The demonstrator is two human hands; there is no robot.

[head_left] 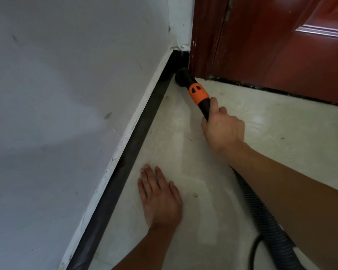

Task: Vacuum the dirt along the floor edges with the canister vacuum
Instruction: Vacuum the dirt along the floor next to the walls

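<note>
Right grip (pixel 221 131) clamping the wand (pixel 199 92), I'm reaching the corner (pixel 181 59); left grip (pixel 160 195) lying flat, fingers straight; a crumb (pixel 195 195) is waiting.

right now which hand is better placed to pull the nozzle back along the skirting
Right: the right hand grips the wand, nozzle at the skirting; the left hand lies flat on the floor.

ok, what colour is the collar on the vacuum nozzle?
Orange collar with dark oval slots, on a black nozzle. Head view.
</note>
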